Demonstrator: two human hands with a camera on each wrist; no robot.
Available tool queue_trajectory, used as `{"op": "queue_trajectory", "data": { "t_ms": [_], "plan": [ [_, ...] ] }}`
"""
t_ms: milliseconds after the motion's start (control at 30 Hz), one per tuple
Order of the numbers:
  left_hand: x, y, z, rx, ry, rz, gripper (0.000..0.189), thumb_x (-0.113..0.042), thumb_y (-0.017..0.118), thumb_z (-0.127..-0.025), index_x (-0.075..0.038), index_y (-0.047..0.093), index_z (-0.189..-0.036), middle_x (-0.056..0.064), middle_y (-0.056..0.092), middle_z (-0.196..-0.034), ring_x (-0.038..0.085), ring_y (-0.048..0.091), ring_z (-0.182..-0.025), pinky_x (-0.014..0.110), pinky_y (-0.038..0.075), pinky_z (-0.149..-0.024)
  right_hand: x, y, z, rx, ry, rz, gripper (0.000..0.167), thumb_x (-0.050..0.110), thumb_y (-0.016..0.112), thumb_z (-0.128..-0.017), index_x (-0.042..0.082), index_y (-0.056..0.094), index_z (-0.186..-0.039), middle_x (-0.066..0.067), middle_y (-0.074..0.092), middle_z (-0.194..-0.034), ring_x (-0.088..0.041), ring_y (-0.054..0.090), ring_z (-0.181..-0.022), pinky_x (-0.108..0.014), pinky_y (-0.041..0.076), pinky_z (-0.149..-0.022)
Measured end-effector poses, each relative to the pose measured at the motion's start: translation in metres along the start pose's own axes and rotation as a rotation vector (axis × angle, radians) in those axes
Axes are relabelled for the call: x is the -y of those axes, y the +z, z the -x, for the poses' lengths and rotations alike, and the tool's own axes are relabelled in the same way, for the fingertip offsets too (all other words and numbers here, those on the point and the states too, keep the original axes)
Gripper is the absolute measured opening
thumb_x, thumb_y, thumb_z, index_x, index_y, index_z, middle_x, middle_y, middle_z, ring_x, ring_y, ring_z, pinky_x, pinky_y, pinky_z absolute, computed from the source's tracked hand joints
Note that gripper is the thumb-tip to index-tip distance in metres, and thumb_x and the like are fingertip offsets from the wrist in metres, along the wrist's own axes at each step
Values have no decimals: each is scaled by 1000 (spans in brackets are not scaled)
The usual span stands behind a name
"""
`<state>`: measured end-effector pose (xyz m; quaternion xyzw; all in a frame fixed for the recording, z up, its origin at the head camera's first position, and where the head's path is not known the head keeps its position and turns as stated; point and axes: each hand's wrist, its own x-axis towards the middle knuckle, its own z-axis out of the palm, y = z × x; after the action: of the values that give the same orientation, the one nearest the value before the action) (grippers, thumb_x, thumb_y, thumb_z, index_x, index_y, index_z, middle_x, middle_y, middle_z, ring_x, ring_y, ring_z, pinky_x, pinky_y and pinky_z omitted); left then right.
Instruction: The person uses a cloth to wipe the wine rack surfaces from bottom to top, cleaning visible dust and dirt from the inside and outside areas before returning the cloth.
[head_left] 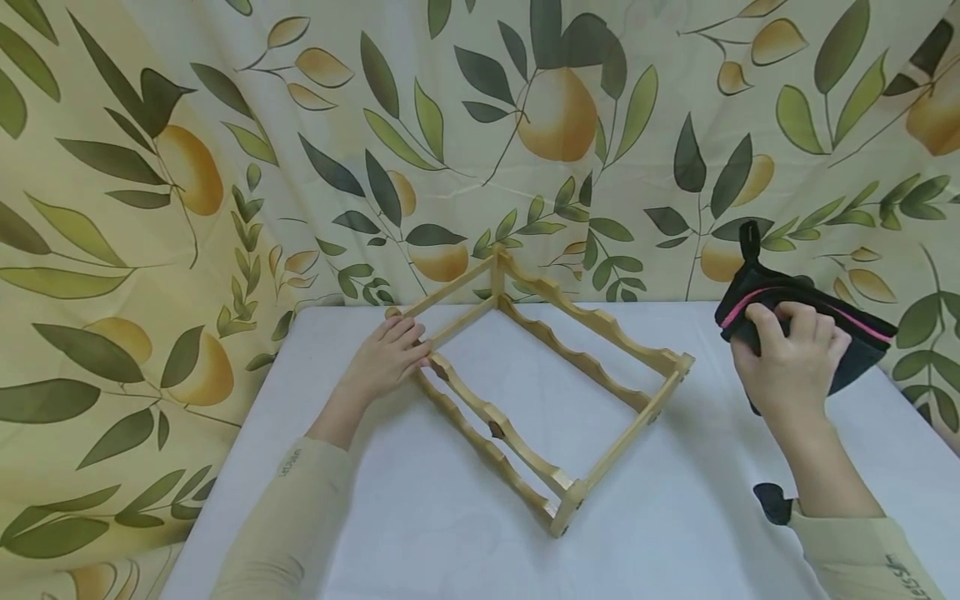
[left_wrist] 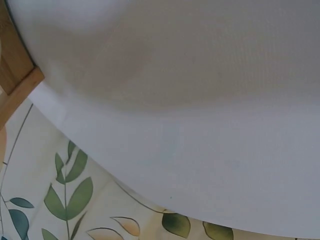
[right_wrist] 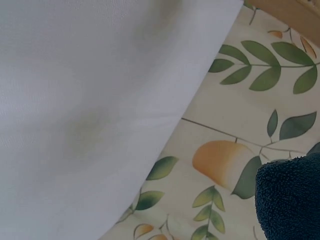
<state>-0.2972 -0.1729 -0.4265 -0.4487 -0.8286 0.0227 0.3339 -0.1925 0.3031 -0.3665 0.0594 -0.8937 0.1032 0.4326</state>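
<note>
A pale wooden rack (head_left: 528,447) with scalloped rails stands on the white table, turned at an angle in the head view. My left hand (head_left: 386,354) holds its left corner, fingers laid over the end of the frame. Part of that wood (left_wrist: 17,65) shows at the left edge of the left wrist view. Off to the right, above the table, my right hand (head_left: 791,358) grips a dark cloth (head_left: 862,367) with a pink stripe and a hanging loop. In the right wrist view this cloth (right_wrist: 290,200) has a fuzzy, terry-like surface.
A white cover lies over the table (head_left: 450,533). Behind and to the left hangs a curtain (head_left: 465,150) printed with fruit and leaves. A small black piece (head_left: 772,503) sits at the right sleeve's cuff.
</note>
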Motion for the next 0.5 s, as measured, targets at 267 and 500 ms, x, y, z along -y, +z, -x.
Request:
{"op": "queue_trajectory", "data": {
  "t_ms": [267,500],
  "plan": [
    [-11,0,-3,-58,-23,-44,56,-43,10,-99,-15,58,-92,6,49,-97,25,44,-98,40,33,-90,-4,2,3,-43,19,-20,41,-4,64,-74,7,48,-109,-28,40,-111,-46,33,-104,-63,21,-85],
    [-26,1,-2,-140,-17,-55,49,-43,13,-99,-15,52,-87,3,46,-88,23,42,-85,41,28,-82,-5,0,7,-25,40,-20,41,-4,63,-74,8,47,-110,-28,39,-111,-46,32,-104,-63,20,-85]
  ]
}}
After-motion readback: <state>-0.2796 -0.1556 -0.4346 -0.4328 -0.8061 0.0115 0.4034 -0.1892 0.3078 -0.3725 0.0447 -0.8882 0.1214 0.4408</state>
